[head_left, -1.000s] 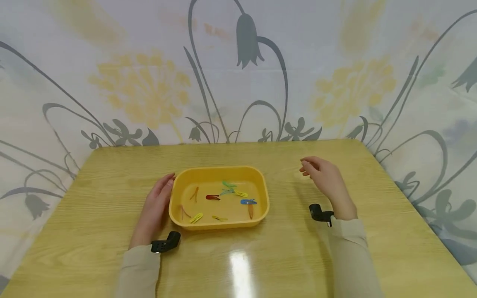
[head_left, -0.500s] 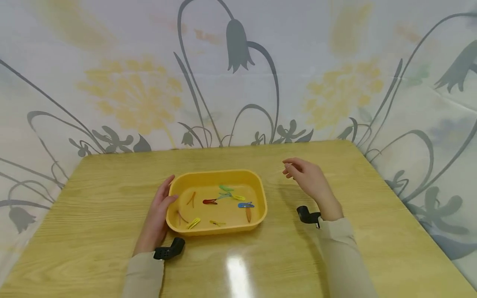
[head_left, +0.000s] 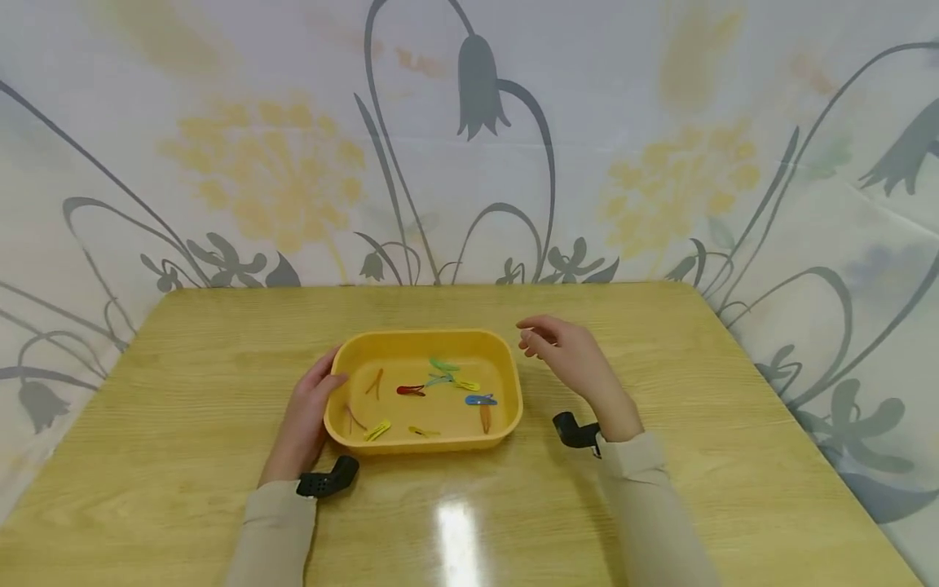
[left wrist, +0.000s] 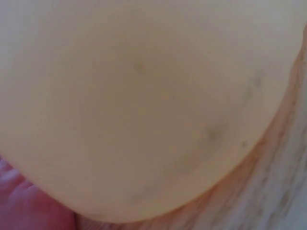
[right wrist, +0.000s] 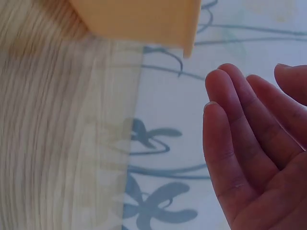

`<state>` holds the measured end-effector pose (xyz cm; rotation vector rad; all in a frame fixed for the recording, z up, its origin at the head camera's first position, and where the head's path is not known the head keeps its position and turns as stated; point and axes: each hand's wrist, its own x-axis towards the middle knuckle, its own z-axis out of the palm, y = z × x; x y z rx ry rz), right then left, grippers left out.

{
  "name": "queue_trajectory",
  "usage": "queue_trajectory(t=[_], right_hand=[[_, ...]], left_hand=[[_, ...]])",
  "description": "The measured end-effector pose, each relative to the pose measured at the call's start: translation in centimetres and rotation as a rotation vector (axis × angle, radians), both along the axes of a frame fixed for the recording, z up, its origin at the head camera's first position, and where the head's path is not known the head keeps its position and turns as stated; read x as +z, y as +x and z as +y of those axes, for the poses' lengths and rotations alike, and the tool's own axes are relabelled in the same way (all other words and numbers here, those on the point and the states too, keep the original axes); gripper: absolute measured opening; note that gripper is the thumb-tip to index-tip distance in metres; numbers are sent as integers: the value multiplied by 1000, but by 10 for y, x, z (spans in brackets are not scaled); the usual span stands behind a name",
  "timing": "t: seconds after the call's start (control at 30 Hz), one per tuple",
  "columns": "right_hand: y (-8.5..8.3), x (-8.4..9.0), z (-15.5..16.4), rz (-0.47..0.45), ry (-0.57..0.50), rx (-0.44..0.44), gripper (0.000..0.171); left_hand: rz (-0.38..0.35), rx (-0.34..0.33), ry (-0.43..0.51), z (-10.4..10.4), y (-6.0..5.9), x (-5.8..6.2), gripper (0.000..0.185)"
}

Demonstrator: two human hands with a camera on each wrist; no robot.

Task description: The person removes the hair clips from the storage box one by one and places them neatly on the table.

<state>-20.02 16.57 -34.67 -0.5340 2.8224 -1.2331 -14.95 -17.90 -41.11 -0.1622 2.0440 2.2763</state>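
Left hand point(head_left: 306, 412): lies flat on the wooden table point(head_left: 660, 456) against the left outer wall of the yellow tray point(head_left: 333, 424); fingers extended along the wall, thumb hooked over the rim, so the hand steadies the tray without closing round it.
Right hand point(head_left: 563, 352): raised above the table just off the tray's far right corner, wrist lifted, palm turned inward; fingers loosely bent, holding nothing. The right wrist view shows them relaxed and apart point(right wrist: 230, 129).
Forearms: both in beige sleeves, each carrying a black wrist-mounted camera point(head_left: 327, 479).
Yellow tray: rectangular with rounded corners, resting near the middle of the table, between the two hands.
Tray contents: small hair clips scattered singly on the floor, among them a red clip point(head_left: 411, 390), a blue clip point(head_left: 480, 399), a green clip point(head_left: 443, 364).
Left wrist view: filled by the tray's wall, blurred.
Backdrop: cloth printed with grey and yellow flowers point(head_left: 477, 122).
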Motion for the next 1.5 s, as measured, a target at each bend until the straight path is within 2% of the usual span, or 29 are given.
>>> queue_trajectory(t=[0.17, 0.33, 0.7, 0.93, 1.17, 1.33, 1.5], right_hand=[[4, -4, -21, 29, 47, 50, 31], [11, -2, -36, 62, 128, 112, 31], [32, 11, -57, 34, 186, 197, 30], [40, -2, -83, -1, 172, 249, 31], [42, -17, -96, 20, 195, 277, 26], [42, -20, -101, -80, 206, 290, 27], [42, -23, -104, -195, 237, 344, 30]], left_hand=[[10, 12, 21, 0, 0, -2, 50], [27, 12, 25, 1, 0, -2, 48], [26, 17, 51, 3, 1, -2, 48], [14, 38, 25, 1, 2, -2, 47], [16, 28, 48, 2, 0, -3, 47], [4, 38, 45, 2, -1, -1, 48], [-7, 40, 55, 2, 0, -2, 47]])
